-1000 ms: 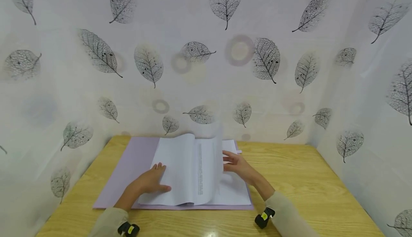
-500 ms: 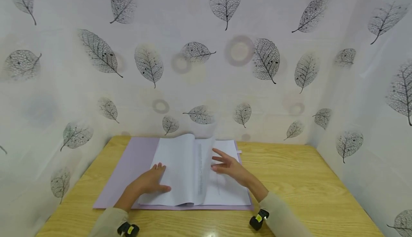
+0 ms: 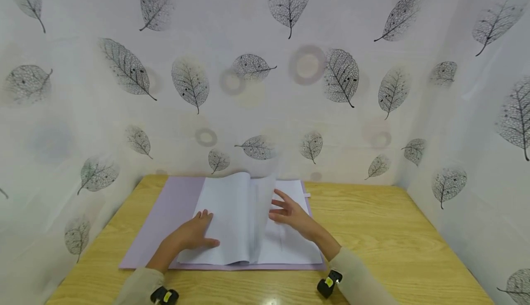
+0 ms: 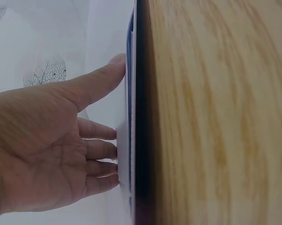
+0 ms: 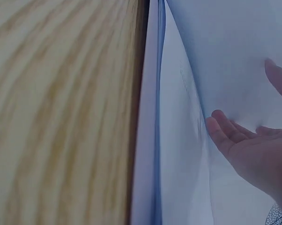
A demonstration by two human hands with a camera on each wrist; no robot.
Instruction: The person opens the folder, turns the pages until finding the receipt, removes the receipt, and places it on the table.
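Head view: we have a purple folder (image 3: 167,224) laid wide on the wooden tabletop (image 3: 381,231), toward its left half, with white paper inside. Left pages (image 3: 225,213) bulge up near the fold; right pages (image 3: 296,247) lie flat. Between them one loose sheet (image 3: 263,204) stands up, curved, blurred toward its top. A small pale tab (image 3: 307,195) pokes out past the right edge.

Left hand (image 3: 191,233) rests on the left pages, thumb angled away from the fingers; grip apart, nothing clamped. From the head we can't judge how the fingertips meet the paper. Left wrist view settles it: thumb tip and fingertips touch the page surface, fingers straight. It also gives us the stack edge-on, thin, beside the wood grain.

Right hand (image 3: 291,215) is at the loose sheet's right side. Head view shows fingers fanned but leaves contact unclear. Right wrist view gets us closer: fingertips meet the sheet's edge, thumb well apart from them, so grip apart, no pinch. Same view shows faint marks on the paper, too soft for us to read.

Only the head camera gets us both sleeves, each with a black wrist unit, and the full spread of the leaf-print curtain (image 3: 265,116) behind.
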